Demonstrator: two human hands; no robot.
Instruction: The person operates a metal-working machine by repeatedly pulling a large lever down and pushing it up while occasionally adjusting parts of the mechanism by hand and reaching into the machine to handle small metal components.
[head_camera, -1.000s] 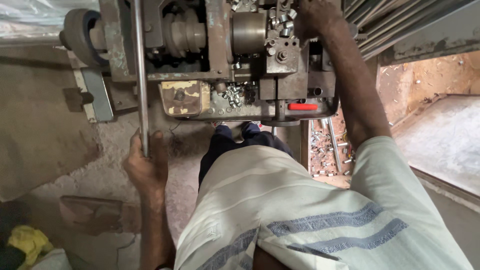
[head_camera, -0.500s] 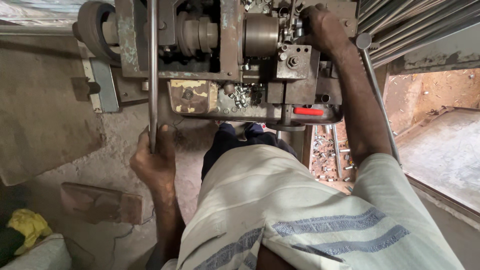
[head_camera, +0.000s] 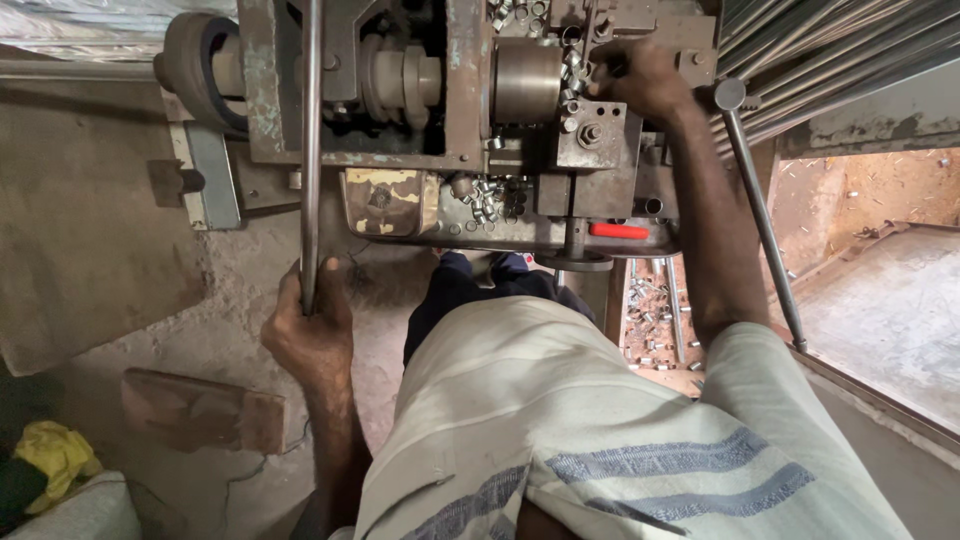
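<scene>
Two bare hands work at a grimy metal machine (head_camera: 440, 120) seen from the head camera. The left hand (head_camera: 308, 335) has its fingers wrapped tight around the lower end of a long steel lever (head_camera: 311, 150) that runs upright across the machine's front. The right hand (head_camera: 640, 78) rests on top of the machine among small metal cut pieces (head_camera: 570, 70); whether its fingers grip anything I cannot tell. A second rod with a ball end (head_camera: 757, 200) slants just beside the right forearm. A worn yellowish plate (head_camera: 390, 200) sits on the machine's front, a red handle (head_camera: 618, 231) to its right. A brick (head_camera: 200, 410) and yellow cloth (head_camera: 55, 455) lie on the floor.
</scene>
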